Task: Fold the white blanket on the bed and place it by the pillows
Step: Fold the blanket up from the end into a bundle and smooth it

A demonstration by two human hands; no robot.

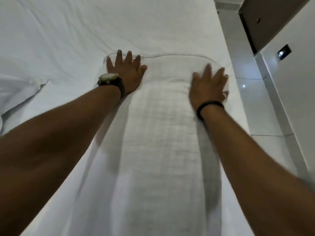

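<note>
The white blanket [163, 126] lies as a long folded strip down the middle of the bed [105, 26], running from the bottom of the view to a rounded far end. My left hand [126, 72], with a watch on its wrist, rests flat on the far left corner, fingers spread. Flat on the far right corner lies my right hand [208, 86], with a dark band on its wrist; it is slightly blurred. Neither hand grips the cloth. A white pillow corner [18, 92] shows at the left edge.
The bed's right edge [233, 68] runs down the right side, with a glossy tiled floor [260, 106] beyond it. A white wall panel with a small dark switch plate [283, 51] and a brown cabinet [265, 19] stand at the upper right.
</note>
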